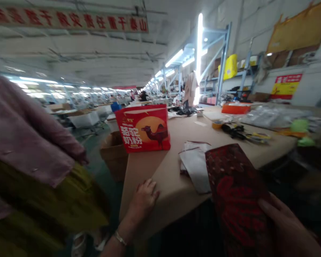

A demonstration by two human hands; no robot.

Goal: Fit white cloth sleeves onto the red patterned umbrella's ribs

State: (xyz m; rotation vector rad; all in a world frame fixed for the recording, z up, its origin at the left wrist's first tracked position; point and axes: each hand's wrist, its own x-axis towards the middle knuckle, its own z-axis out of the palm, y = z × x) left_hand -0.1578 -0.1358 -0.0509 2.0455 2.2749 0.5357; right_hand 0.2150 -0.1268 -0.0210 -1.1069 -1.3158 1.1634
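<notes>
My left hand (pixel 146 194) rests on the near edge of the brown-covered table (pixel 155 169), palm down with its fingers stretched out. It holds nothing. In my right hand (pixel 283 217) is a dark red patterned piece of fabric (pixel 235 196), gripped at its right edge between thumb and fingers. The piece is flat and oblong, with a brighter red motif. Beyond it lies a small stack of pale-backed fabric pieces (pixel 195 167), their edges dark red. The fingers behind the held piece are hidden.
A red box with a camel picture (pixel 147 130) stands at the table's left edge, beside a brown carton (pixel 113 153). A person in a pink top (pixel 29 135) stands close on the left. Scissors (pixel 258 136), tape (pixel 216 125) and an orange tray (pixel 235 108) lie farther right.
</notes>
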